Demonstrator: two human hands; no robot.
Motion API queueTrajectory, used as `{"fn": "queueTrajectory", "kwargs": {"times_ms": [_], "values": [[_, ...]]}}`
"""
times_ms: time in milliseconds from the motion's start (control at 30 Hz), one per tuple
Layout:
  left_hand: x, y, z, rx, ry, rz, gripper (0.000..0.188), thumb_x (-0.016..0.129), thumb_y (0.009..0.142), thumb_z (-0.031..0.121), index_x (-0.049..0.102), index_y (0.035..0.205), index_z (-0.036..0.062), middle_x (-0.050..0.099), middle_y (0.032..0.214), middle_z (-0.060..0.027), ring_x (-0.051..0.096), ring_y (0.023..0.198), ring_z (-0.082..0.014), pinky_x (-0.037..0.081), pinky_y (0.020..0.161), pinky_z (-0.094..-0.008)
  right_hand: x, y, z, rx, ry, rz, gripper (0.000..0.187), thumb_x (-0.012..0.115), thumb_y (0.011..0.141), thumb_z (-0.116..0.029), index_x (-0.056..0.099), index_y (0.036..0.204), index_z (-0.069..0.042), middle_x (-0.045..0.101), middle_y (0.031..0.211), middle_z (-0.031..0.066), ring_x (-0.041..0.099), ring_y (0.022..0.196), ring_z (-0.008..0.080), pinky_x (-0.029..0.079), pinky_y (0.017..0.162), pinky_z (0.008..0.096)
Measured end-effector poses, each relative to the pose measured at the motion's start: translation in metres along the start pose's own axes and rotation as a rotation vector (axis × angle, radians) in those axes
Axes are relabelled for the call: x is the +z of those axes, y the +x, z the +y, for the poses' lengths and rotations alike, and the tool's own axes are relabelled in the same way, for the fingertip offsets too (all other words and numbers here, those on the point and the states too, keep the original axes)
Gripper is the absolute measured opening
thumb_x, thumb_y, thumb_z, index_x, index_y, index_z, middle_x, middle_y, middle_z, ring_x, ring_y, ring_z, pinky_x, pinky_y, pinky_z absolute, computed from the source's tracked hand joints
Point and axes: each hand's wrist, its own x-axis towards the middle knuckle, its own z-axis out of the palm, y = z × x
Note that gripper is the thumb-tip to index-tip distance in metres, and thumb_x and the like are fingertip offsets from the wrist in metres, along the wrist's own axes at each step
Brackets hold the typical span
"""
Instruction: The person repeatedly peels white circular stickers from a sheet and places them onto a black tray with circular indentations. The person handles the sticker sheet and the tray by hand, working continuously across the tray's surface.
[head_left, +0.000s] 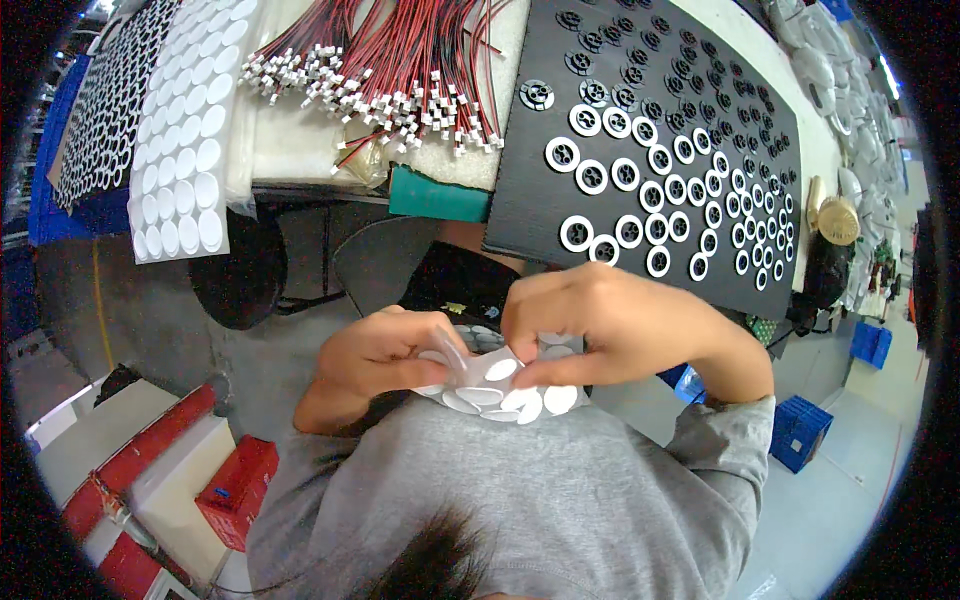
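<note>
A sheet of round white stickers [482, 396] is held close in front of my grey shirt, bent and creased between both hands. My left hand [380, 352] pinches its left part, where a clear film stands up by the fingertips. Thumb and fingers of my right hand [610, 325] close on the right part of the same sheet. Several stickers show on it, some overlapping at the lower edge. Whether one sticker is lifted off cannot be made out. Beyond my right hand lies a black board [520, 200] carrying rows of black round parts [632, 75] and white rings [593, 177].
Red and black wires [400, 50] with white connectors lie bundled on the table. Left of them are a long sheet of white discs [185, 130] and a sheet of ring shapes [105, 120]. A black stool [240, 270], red bin [238, 490] and blue crate [800, 432] stand below.
</note>
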Motion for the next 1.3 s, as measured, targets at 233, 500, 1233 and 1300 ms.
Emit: {"fn": "queueTrajectory", "kwargs": {"times_ms": [233,500,1233,1300], "values": [[0.000,-0.010,-0.005,0.068,-0.130,0.455,0.021,0.054,0.076,0.011,0.052,0.091,-0.0032,0.057,0.084,-0.0086,0.052,0.081,-0.0132,0.038,0.073,-0.0230,-0.050,0.014,0.017,-0.119,-0.252,0.246,0.009,0.065,0.068,-0.009,0.058,0.070,-0.003,0.054,0.074,0.0057,0.051,0.071,0.0180,0.040,0.064,0.0274],[-0.007,-0.011,-0.007,0.059,-0.235,0.420,0.022,0.052,0.077,0.011,0.049,0.093,-0.0040,0.056,0.097,-0.0163,0.051,0.090,-0.0158,0.037,0.080,-0.0253,-0.097,0.025,0.054,0.273,-0.745,0.682,0.017,0.060,0.074,-0.017,0.061,0.079,0.000,0.051,0.071,0.0070,0.048,0.064,0.0167,0.039,0.060,0.0276],[-0.005,-0.006,-0.004,0.033,-0.240,0.348,0.024,0.048,0.081,0.010,0.047,0.099,-0.0056,0.054,0.100,-0.0153,0.050,0.096,-0.0179,0.037,0.084,-0.0275,-0.089,0.031,0.061,0.314,-0.839,0.708,0.017,0.057,0.075,-0.013,0.056,0.076,0.004,0.050,0.070,0.0090,0.050,0.059,0.0167,0.041,0.056,0.0282],[-0.002,-0.002,0.000,0.053,-0.295,0.326,0.024,0.048,0.081,0.010,0.047,0.099,-0.0053,0.054,0.099,-0.0131,0.050,0.093,-0.0158,0.037,0.082,-0.0262,-0.088,0.032,0.063,0.303,-0.853,0.722,0.018,0.056,0.074,-0.015,0.057,0.073,0.004,0.052,0.071,0.0134,0.051,0.063,0.0235,0.041,0.061,0.0326]]}}
